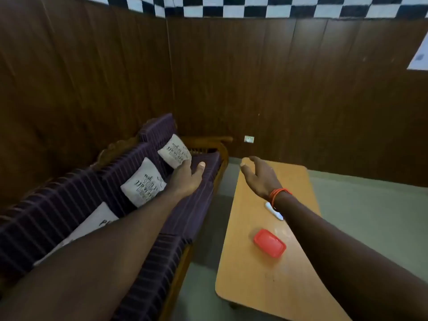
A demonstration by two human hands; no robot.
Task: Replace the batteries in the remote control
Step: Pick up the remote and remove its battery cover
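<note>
A white remote control (275,212) lies on the light wooden table (259,274), partly hidden under my right wrist. A red lidded plastic box (269,242) sits on the table just in front of it. My right hand (259,176) is stretched out above the far part of the table, fingers apart, holding nothing; a red thread is tied round its wrist. My left hand (186,176) reaches out over the sofa, fingers loose and empty. No batteries show.
A purple striped sofa (139,205) with a wooden frame runs along the left, carrying three white printed cushions (143,181). A narrow strip of grey floor (203,262) separates sofa and table. Dark wood panelling (301,89) closes the far side.
</note>
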